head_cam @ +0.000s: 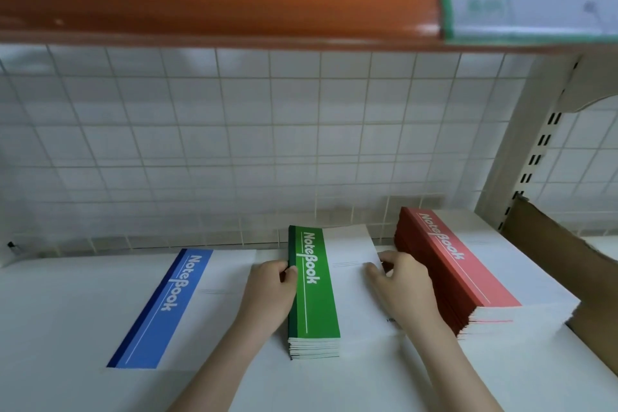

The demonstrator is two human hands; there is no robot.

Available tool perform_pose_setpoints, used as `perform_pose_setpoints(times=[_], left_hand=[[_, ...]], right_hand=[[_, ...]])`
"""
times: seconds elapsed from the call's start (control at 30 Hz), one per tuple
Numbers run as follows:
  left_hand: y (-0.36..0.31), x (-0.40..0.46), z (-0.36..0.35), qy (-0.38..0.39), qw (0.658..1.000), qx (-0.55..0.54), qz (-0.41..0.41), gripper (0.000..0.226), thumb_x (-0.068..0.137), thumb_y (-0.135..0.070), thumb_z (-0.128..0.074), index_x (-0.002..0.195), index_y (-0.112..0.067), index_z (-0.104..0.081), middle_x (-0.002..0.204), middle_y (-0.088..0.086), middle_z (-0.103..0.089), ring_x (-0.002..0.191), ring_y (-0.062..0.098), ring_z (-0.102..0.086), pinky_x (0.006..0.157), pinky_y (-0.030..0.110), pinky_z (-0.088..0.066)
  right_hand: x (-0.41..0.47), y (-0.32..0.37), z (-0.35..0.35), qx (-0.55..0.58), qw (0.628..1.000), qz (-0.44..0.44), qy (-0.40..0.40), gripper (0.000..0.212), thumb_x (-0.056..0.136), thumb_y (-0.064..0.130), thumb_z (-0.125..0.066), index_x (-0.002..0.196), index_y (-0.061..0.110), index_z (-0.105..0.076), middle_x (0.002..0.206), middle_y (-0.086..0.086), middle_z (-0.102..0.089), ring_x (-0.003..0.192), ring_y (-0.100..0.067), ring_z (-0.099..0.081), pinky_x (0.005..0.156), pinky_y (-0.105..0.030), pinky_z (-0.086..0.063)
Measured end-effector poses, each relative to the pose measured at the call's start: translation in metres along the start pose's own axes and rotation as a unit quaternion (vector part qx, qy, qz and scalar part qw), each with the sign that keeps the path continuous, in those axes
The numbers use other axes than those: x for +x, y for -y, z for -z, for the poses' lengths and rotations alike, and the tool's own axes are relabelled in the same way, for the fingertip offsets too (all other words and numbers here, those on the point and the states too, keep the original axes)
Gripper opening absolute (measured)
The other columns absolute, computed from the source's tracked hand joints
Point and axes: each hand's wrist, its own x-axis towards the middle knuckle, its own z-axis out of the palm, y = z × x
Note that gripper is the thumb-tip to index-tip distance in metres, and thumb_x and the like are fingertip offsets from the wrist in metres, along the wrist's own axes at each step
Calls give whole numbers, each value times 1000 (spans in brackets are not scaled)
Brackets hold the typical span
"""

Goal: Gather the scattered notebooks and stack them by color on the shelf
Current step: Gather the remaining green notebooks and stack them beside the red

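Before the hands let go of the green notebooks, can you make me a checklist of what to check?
1. Left hand has a grip on the green stack's spine side: ok.
2. Right hand holds its other side: ok.
3. Only green covers in the green stack: ok at the near edge, cannot tell deeper.
4. Green stack's near edges even: not ok, slightly staggered.
5. Green stack apart from the red stack: ok.
6. Blue notebook apart from it on the left: ok.

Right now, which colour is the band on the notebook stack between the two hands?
Green, with white "NoteBook" lettering, on the green notebook stack; the head view shows it.
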Motion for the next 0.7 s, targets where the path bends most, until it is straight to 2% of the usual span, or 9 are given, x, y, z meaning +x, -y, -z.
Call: perform_pose_setpoints(times=[0.2, 0.37, 0.43, 0.5, 0.57, 0.63, 0.7], left_hand=[[2, 1, -2, -6, 999, 25, -24, 37, 97, -16, -45, 67, 4, -52, 57, 7, -46, 53, 16, -35, 51, 26, -23], [4, -1, -3, -1, 998, 52, -45, 40, 99, -18, -39, 62, -5, -45, 60, 5, -43, 61, 20, -41, 61, 34, -31], [2, -2, -2, 3, 997, 56, -51, 41, 101, -20, -36, 63, -8, -44, 64, 3, -44, 72, 23, -47, 71, 36, -38], [2, -3, -1, 7, 998, 51, -47, 42, 103, -23, -32, 65, -9, -47, 65, 2, -46, 78, 25, -49, 78, 37, -40], [5, -2, -1, 16, 999, 43, -29, 48, 103, -26, -30, 66, -5, -53, 65, 7, -55, 75, 26, -54, 77, 36, -41], [9, -1, -3, 41, 998, 41, -7, 56, 103, -30, -29, 71, 3, -60, 71, 18, -64, 72, 30, -58, 75, 35, -43], [12, -1, -6, 51, 997, 52, -16, 58, 103, -29, -29, 58, 0, -50, 59, 19, -55, 60, 27, -50, 70, 37, -40]], right_hand=[[3, -3, -3, -9, 1000, 6, 0, 21, 88, 26, -58, 86, 7, -67, 88, -12, -60, 75, -24, -54, 61, -28, -35], [5, -6, -6, -1, 1000, -2, 25, 26, 91, 25, -55, 84, 3, -66, 80, -11, -56, 70, -24, -52, 60, -28, -35], [6, -8, -8, 10, 999, -10, 36, 31, 93, 26, -51, 85, -1, -64, 75, -12, -55, 69, -25, -51, 61, -30, -36], [7, -10, -8, 32, 999, -22, 38, 34, 96, 27, -47, 87, -1, -65, 77, -13, -62, 76, -28, -56, 65, -31, -38], [7, -13, -8, 44, 997, -39, 56, 39, 98, 29, -42, 80, 0, -62, 76, -12, -63, 75, -26, -56, 64, -31, -37], [8, -16, -9, 48, 993, -55, 94, 44, 100, 32, -38, 65, 7, -48, 66, -5, -51, 64, -20, -46, 60, -31, -32], [11, -16, -11, 71, 984, -73, 143, 41, 101, 36, -34, 67, 14, -43, 76, -4, -47, 71, -19, -44, 67, -30, -34]])
